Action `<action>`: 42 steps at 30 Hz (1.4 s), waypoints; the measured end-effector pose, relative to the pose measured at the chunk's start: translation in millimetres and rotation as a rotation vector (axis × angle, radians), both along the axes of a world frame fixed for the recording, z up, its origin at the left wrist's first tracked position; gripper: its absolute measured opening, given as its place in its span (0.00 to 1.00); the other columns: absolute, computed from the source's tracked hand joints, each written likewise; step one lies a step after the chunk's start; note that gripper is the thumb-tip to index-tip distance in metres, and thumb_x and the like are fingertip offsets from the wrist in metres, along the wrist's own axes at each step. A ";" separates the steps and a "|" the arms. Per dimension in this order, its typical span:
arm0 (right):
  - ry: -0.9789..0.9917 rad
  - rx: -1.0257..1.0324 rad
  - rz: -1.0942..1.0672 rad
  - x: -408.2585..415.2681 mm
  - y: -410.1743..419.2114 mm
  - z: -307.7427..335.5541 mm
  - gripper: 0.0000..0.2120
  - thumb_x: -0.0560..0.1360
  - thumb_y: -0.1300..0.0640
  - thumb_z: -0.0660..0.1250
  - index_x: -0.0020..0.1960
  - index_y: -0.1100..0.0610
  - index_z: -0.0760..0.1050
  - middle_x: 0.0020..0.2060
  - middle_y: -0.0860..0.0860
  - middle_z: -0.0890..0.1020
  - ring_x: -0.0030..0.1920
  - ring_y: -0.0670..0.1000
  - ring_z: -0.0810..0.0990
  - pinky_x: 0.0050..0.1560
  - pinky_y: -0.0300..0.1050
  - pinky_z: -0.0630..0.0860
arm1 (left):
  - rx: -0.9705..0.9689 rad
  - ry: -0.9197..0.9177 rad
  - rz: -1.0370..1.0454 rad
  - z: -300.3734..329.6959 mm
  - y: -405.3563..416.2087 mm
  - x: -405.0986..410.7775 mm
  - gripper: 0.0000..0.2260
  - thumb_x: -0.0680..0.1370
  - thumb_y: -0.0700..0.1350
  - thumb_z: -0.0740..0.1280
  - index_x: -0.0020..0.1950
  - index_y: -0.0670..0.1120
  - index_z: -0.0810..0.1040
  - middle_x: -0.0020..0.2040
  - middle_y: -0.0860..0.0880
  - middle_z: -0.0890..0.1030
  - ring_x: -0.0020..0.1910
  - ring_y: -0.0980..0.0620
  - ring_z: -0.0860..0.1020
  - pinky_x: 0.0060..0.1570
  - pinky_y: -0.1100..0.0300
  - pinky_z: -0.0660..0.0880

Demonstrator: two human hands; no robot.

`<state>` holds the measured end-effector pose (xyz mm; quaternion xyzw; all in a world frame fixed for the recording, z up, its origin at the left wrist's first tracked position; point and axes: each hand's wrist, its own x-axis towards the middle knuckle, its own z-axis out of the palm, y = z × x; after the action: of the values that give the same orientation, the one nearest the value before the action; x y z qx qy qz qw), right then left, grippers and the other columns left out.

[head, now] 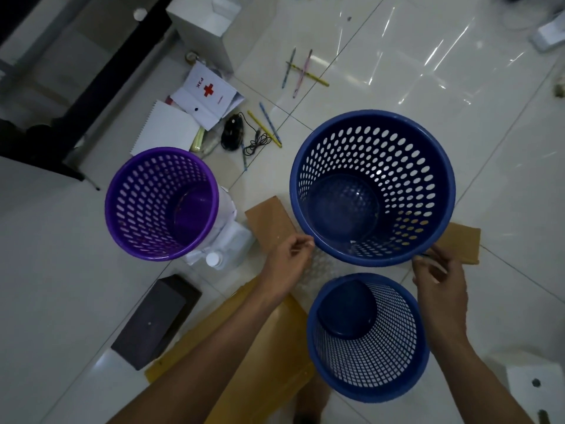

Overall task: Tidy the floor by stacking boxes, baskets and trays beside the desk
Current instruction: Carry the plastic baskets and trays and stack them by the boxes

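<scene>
Head view: both hands, left point(292, 255); right point(440, 278), pinch large blue basket point(371, 188) rim.

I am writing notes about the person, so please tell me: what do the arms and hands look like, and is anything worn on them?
Both forearms are bare as far as the picture shows: no sleeves appear. The left hand and right hand wear no gloves, and I see no watch, ring or bracelet. The fingernails look short and plain.

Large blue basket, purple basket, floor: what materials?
Large blue basket: looks like moulded plastic, semi-gloss, with regular oval perforations and a thick rolled rim. Purple basket: likely the same plastic, glossier, base slightly translucent. Floor: glazed tile by its look, with mirror-like reflections and grout lines.
</scene>
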<state>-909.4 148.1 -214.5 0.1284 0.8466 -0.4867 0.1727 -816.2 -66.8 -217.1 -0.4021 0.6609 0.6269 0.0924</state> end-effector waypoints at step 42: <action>-0.138 0.183 0.226 77.2 15.3 -39.7 0.06 0.79 0.59 0.64 0.54 0.54 0.78 0.47 0.47 0.81 0.46 0.42 0.78 0.44 0.32 0.69 | -1.000 -0.109 -0.357 -79.0 -104.1 111.2 0.24 0.75 0.48 0.70 0.69 0.43 0.70 0.66 0.43 0.74 0.65 0.43 0.71 0.64 0.44 0.70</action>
<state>-832.2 163.4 -254.2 0.0809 0.8825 -0.3753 0.2717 -705.0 -170.9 -296.1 -0.3104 0.9313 0.1883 0.0291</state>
